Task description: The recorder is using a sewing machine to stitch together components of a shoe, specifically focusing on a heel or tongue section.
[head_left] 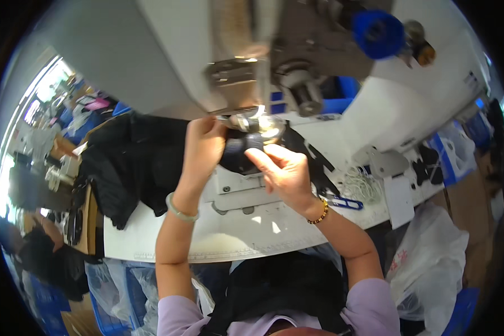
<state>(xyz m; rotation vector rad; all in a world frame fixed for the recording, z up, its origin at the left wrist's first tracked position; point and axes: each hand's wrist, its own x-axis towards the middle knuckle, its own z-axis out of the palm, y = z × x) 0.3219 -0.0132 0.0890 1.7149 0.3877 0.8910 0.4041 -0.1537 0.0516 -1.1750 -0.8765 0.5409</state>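
Partly between both grips [204,147] [288,175]: black cloth [236,159] (bunched)

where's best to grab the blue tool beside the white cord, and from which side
Likely pinch the blue tool by its right end, coming from the near side: it lies flat, that end points away from the right hand, and tangled white cord crowds its far side.

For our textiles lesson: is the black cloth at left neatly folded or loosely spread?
Loosely spread: the black cloth lies rumpled, its outline uneven.
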